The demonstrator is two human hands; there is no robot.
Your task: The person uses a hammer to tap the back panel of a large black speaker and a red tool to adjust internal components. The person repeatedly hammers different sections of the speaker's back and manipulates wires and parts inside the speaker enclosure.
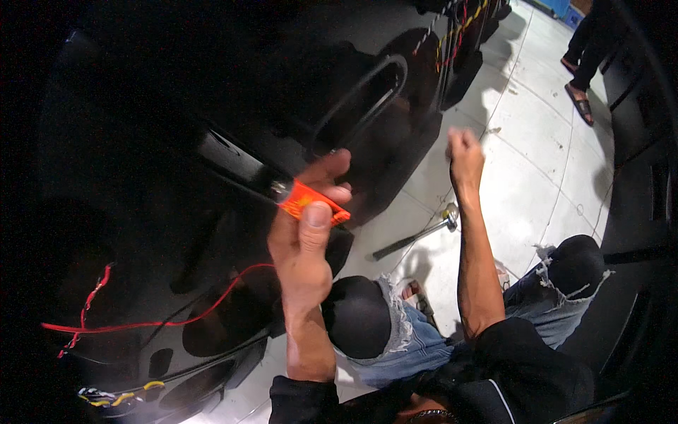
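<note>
My left hand (pixel 304 265) is closed on a small orange-red packet (pixel 311 201) with yellow marks, pinned under the thumb. Pale, shiny material shows at the packet's far-left end. This hand is over a large black cabinet (pixel 247 85), near a glossy dark strip (pixel 229 155) on its surface. Out over the white floor, my right hand (pixel 466 159) has its fingers curled together; whatever they may hold is hidden. A red wire (pixel 212 309) runs across the cabinet beside my left wrist.
A hammer (pixel 413 240) lies on the white tiles (pixel 537 141) between my arms. Twisted coloured wires (pixel 459 32) stick out at the far end, others (pixel 120 396) at the lower left. Another person's sandalled foot (pixel 580 104) is at the far right. Black panels (pixel 643 212) line the right side.
</note>
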